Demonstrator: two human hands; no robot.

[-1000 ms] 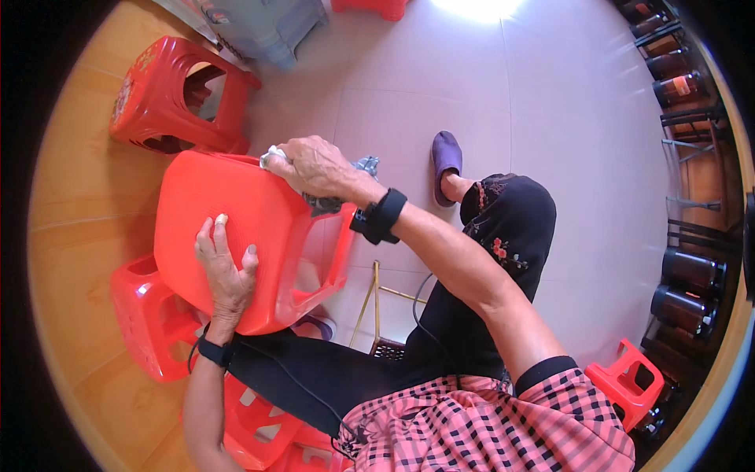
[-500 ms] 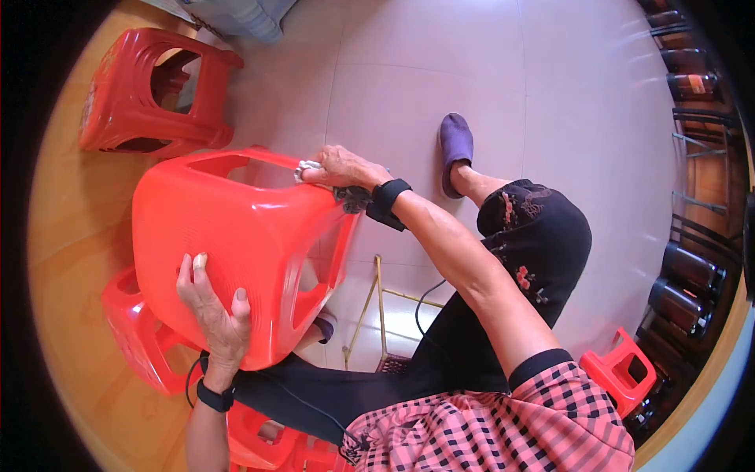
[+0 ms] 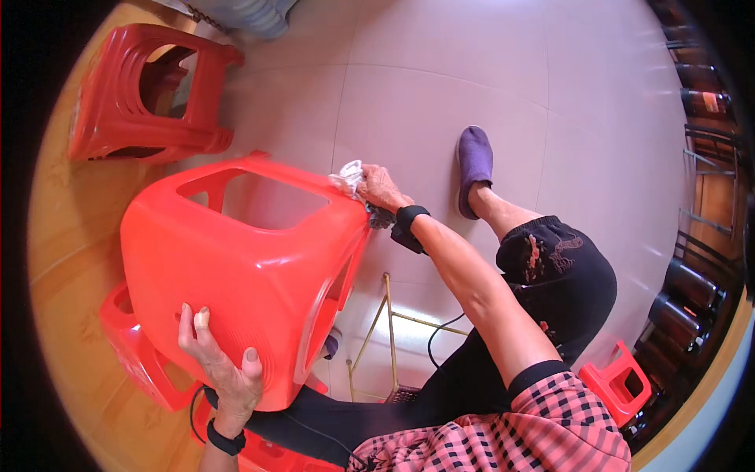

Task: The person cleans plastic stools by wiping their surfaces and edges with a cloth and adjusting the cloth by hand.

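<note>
A red plastic stool [image 3: 212,267] lies tipped across my lap, its seat side turned toward my left hand. My left hand [image 3: 224,366] is spread flat against the seat, thumb and fingers apart. At the far corner, near the end of a stool leg, my right hand [image 3: 381,189] is closed on a crumpled cloth [image 3: 348,178]. White folds of it stick out past my fingers, and a darker greyish part [image 3: 381,217] hangs below them. The cloth touches the stool's edge. Both wrists wear black bands.
Stacked red stools [image 3: 149,94] stand at the upper left, with another red stool [image 3: 141,346] beneath mine. A yellowish metal frame [image 3: 391,330] is on the tiled floor near my legs. A small red stool [image 3: 617,385] and dark bottles or jars [image 3: 683,311] are at right.
The stool has tilted, so more of its side opening faces me. My right hand and cloth have shifted right and slightly down. My left hand stays on the seat, a little lower in view.
</note>
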